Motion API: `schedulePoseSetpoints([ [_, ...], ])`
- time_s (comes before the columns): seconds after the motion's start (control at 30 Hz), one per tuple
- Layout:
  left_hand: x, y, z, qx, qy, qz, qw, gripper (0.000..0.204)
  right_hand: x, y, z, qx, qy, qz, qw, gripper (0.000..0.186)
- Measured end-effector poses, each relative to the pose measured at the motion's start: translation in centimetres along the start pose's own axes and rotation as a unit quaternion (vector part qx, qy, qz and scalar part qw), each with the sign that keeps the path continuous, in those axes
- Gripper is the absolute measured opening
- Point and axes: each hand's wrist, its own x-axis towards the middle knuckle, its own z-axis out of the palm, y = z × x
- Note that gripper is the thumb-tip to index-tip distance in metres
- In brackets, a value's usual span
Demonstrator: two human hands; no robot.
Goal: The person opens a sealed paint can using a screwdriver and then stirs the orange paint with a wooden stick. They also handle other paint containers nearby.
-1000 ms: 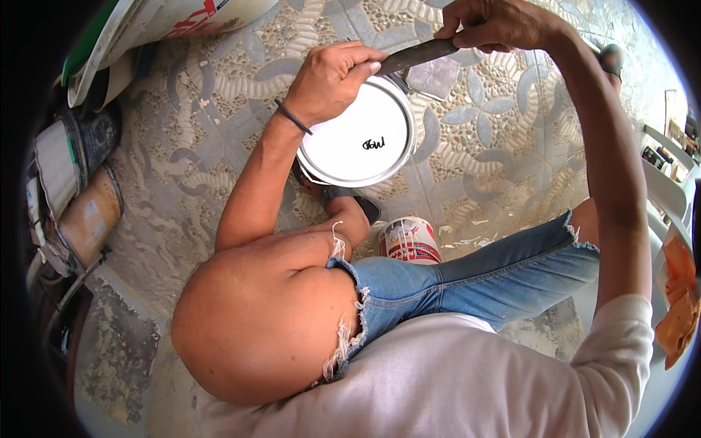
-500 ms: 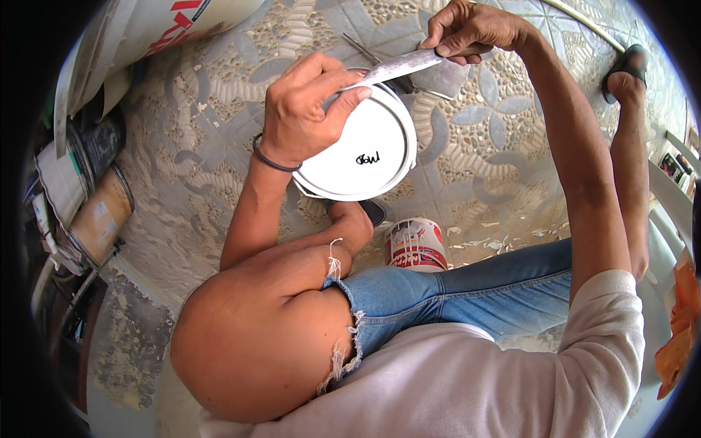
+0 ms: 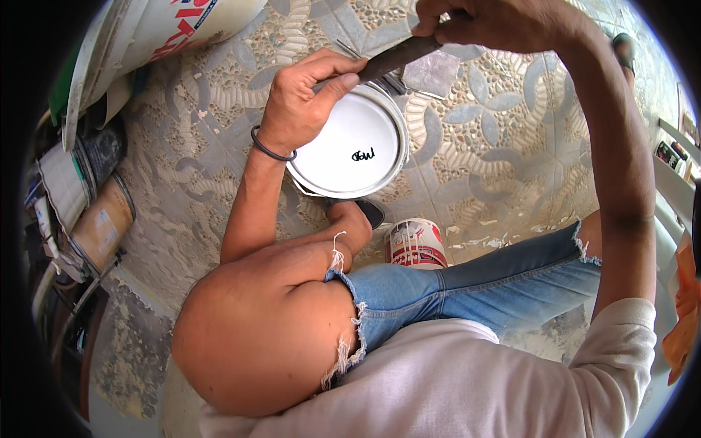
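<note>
A narrow strip, dark grey on the side facing me and looking like sandpaper, stretches between my hands above the far rim of a white lidded bucket. My left hand is closed, pinching the strip's near-left end between thumb and fingers. It hangs over the lid's left edge. At the strip's other end, higher and farther right, my right hand is closed on it with fingers bent. Beyond the lid, a grey square piece lies on the floor beside some thin, partly hidden tools.
A small paint-streaked red and white bucket stands near my leg. A large white container is tipped at the upper left. Cans and a brown roll-like thing crowd the left side. Orange cloth hangs at the right edge.
The strip has turned from its pale, mottled face to its dark one. My right hand has risen closer, its forearm swinging right; my left hand has barely moved.
</note>
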Motion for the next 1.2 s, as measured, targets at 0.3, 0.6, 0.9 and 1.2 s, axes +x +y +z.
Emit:
schedulePoseSetpoints([
  [0.3,0.3,-0.6,-0.8,-0.009,-0.046,0.016,0.999,0.027,3.6,-7.0,-5.1,-0.156,-0.128,0.028,0.979,0.014],
  [0.6,-0.1,-0.4,-1.1,0.035,-0.082,0.025,0.996,0.022,3.7,-12.4,-2.8,-0.335,-0.084,0.052,0.937,0.008],
  [0.9,1.2,-0.3,-0.6,0.101,-0.114,0.064,0.986,0.03,-1.7,2.9,1.9,0.05,0.016,0.004,0.999,0.014],
  [1.2,0.9,0.5,-0.3,0.034,-0.104,-0.023,0.994,0.027,2.9,13.7,7.7,0.498,-0.149,0.09,0.85,0.014],
])
